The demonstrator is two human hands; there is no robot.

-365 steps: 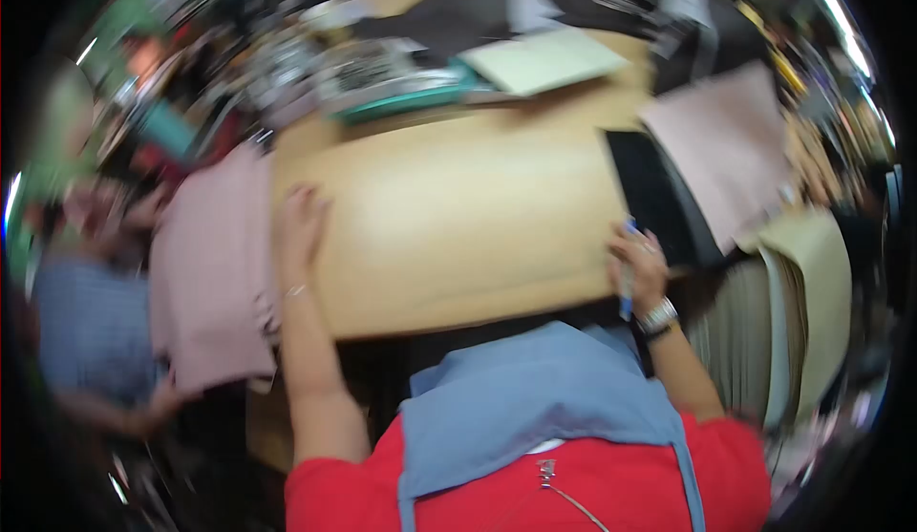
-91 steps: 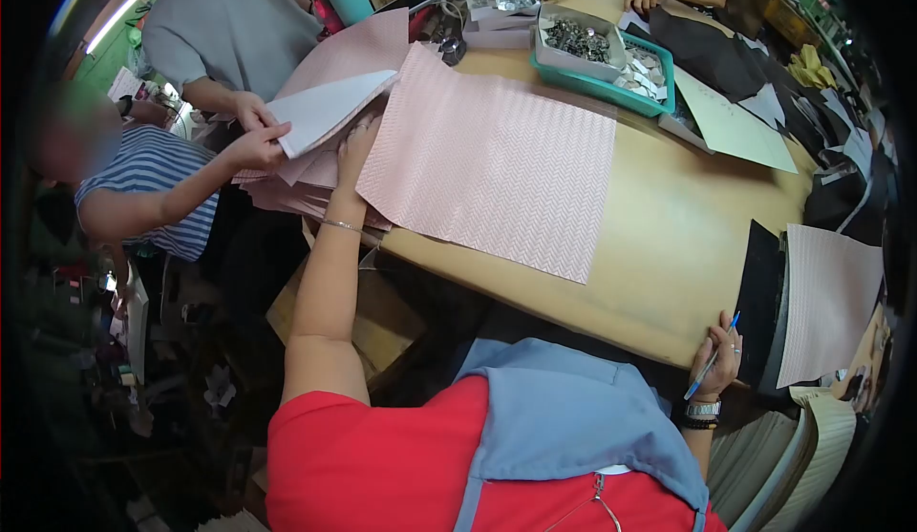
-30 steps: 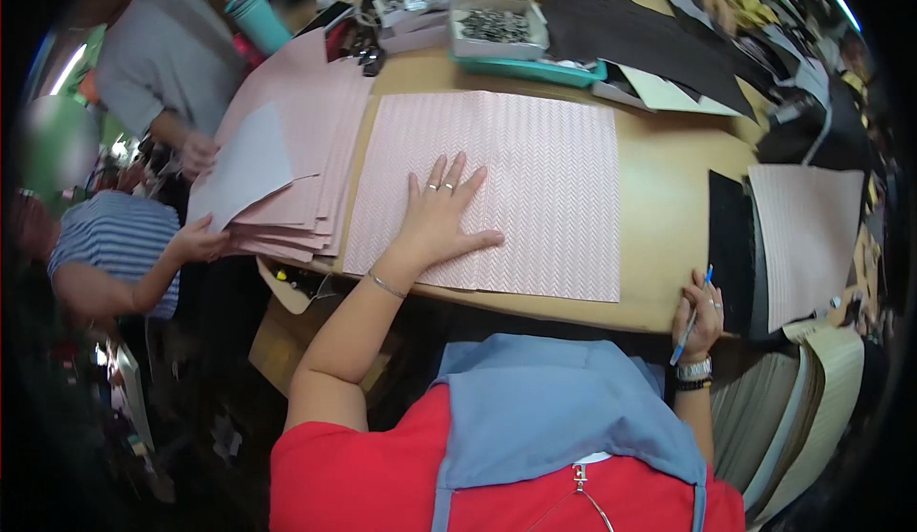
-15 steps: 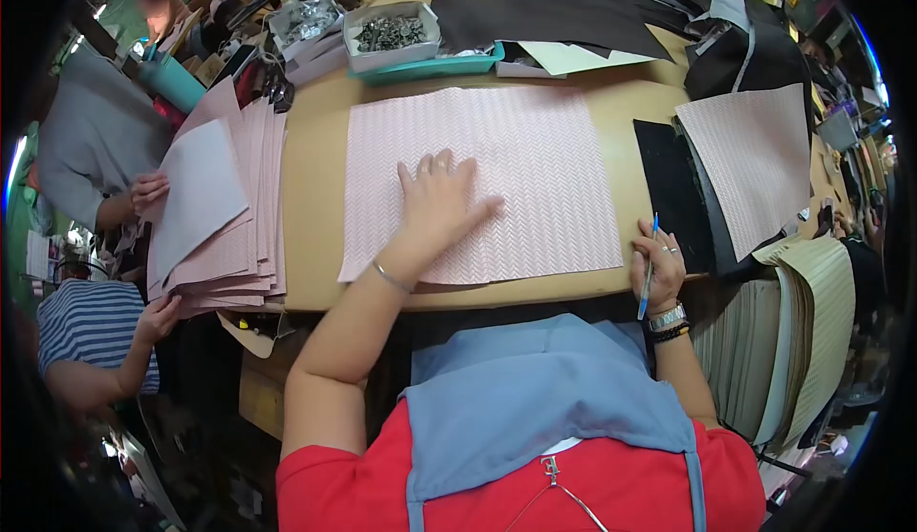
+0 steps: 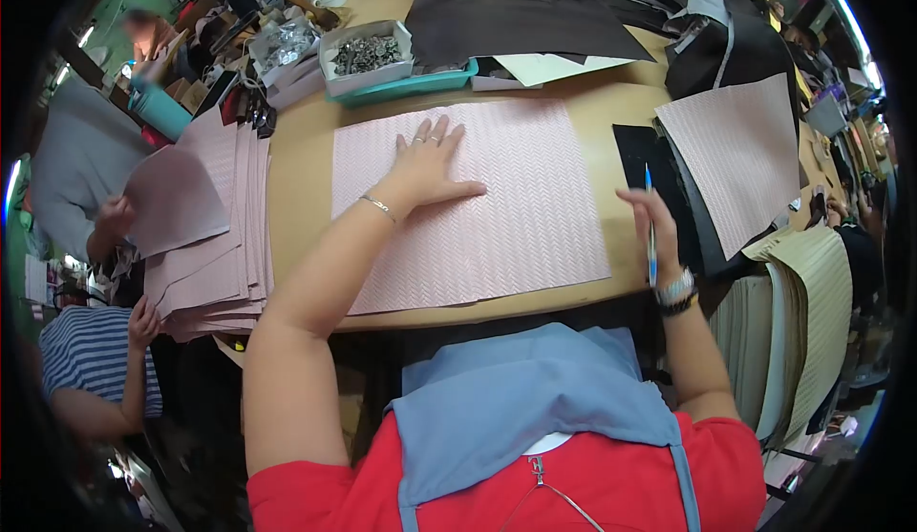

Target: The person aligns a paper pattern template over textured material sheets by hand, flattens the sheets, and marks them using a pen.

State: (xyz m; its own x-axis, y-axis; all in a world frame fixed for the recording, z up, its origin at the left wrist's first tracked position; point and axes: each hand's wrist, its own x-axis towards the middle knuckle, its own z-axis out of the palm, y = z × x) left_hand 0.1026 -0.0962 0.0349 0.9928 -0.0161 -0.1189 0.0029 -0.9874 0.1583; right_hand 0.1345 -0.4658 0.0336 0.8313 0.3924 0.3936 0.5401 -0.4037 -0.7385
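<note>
A pink sheet with a herringbone texture (image 5: 525, 198) lies flat on the wooden table (image 5: 301, 169). My left hand (image 5: 427, 171) rests on its upper left part, fingers spread and palm down, with nothing held. Beyond the sheet's right edge, my right hand (image 5: 657, 226) holds a blue pen (image 5: 651, 245) upright, its index finger pointing left. Just past that hand lies a black sheet (image 5: 650, 164), with another pink sheet (image 5: 740, 159) to its right.
Co-workers' hands touch a stack of pink sheets (image 5: 205, 279) at the left. Behind are a white box of metal parts (image 5: 368, 54), a teal tray (image 5: 406, 86) and dark material (image 5: 516, 21). Upright rolls or sheets (image 5: 745, 341) stand at the right.
My left hand has slid up the pink sheet, away from me. My right hand has risen, its index finger now stretched out. At the left, a co-worker has lifted and turned the top sheet.
</note>
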